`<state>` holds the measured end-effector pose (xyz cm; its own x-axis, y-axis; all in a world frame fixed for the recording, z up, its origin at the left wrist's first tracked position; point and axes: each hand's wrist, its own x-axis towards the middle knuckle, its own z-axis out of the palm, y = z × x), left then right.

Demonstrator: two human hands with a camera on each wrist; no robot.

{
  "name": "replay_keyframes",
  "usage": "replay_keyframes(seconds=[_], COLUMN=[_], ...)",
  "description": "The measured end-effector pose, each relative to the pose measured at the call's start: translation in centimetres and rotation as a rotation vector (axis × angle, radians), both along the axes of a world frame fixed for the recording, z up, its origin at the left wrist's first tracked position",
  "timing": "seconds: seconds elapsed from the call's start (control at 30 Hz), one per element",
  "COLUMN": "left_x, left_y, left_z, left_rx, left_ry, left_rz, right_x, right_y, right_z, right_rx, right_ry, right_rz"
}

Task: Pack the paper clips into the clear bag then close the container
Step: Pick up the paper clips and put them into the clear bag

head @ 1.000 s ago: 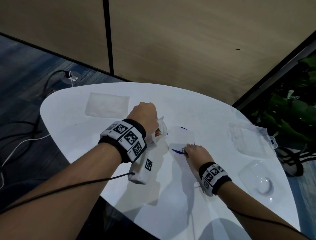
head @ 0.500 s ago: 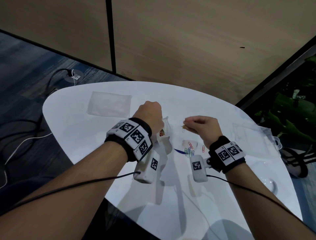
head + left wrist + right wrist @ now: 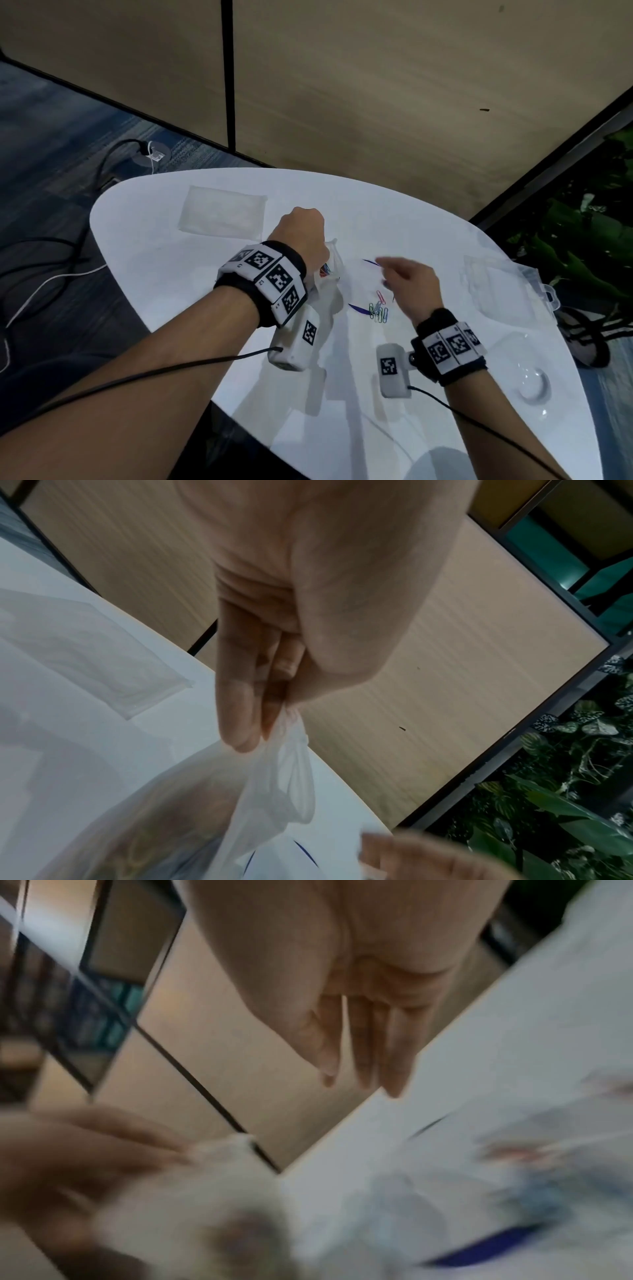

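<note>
My left hand (image 3: 304, 233) is raised above the white table (image 3: 164, 274) and pinches the rim of the clear bag (image 3: 331, 274), which hangs below it with coloured paper clips inside. The left wrist view shows its fingers (image 3: 240, 723) curled on the bunched bag rim (image 3: 287, 750). My right hand (image 3: 388, 266) hovers just right of the bag mouth, blurred by motion. Its fingers (image 3: 363, 1056) are straight and nothing shows between them. Several coloured paper clips (image 3: 378, 310) lie on the table under the right hand, on a clear sheet with blue edges (image 3: 358, 308).
A flat clear packet (image 3: 222, 216) lies at the table's far left. At the right edge sits an open clear plastic container (image 3: 500, 291), and a round clear lid (image 3: 532, 380) lies nearer me. Cables run over the floor on the left, and plants stand on the right.
The right hand rose from the clips on the table, pinching one, and moved to the bag mouth; its fingers have now straightened. The left hand kept holding the bag.
</note>
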<state>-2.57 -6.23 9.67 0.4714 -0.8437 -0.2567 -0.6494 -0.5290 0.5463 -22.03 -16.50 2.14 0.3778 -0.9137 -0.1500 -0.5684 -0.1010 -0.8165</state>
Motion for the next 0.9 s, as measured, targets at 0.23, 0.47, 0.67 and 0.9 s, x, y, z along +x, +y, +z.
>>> replay_keyframes(seconds=[0.23,0.47,0.67,0.9], left_x=[0.0,-0.2,-0.5,-0.3], left_y=[0.0,0.0,0.2,0.3], left_z=[0.0,0.0,0.0,0.2], left_rx=[0.006,0.013,0.01,0.01], left_ry=[0.001,0.01,0.009,0.0], left_rz=[-0.007,-0.008,-0.01,-0.016], right_x=[-3.3,-4.2,-4.5,-3.4], right_y=[0.7,3.5,3.9,1.4], right_z=[-7.2,-8.9,-9.0,-7.9], right_rx=[-0.057,-0.362,-0.582,-0.468], right_ry=[0.677,0.88,0.968,0.865], right_rz=[0.281,0.606,0.639,0.552])
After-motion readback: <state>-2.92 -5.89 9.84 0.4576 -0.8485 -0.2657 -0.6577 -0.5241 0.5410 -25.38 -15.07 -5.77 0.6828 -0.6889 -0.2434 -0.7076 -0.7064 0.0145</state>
